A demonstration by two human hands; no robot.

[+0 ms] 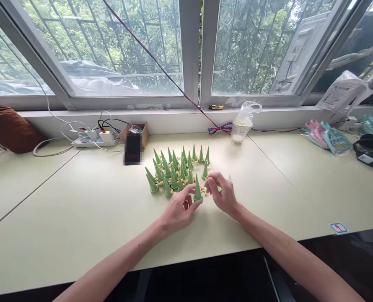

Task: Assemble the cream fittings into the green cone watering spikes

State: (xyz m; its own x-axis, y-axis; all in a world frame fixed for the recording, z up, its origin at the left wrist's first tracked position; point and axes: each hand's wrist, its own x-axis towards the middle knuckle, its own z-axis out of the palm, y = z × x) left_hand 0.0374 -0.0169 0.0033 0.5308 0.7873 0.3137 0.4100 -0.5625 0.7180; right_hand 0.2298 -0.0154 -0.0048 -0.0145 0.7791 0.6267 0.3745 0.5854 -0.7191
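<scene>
My left hand (177, 207) grips a green cone (198, 191) by its base, with the tip pointing up. Just to the right, my right hand (221, 193) has its thumb and fingers pinched together near the cone. What those fingers hold, if anything, is too small or hidden to make out. Beyond my left hand stands a cluster of similar green cones (167, 170), mostly upright. Small pale yellow pieces (160, 183) lie among them. Part of another green cone (230, 179) shows behind my right hand, mostly covered by it.
At the back stand a small cardboard box (145, 135), a power strip (95, 141) with cables and a plastic-bagged cup (238, 132). A dark blurred object (133, 149) is before the box. Pink and green bagged items (326, 136) and a black pouch (371, 153) lie right.
</scene>
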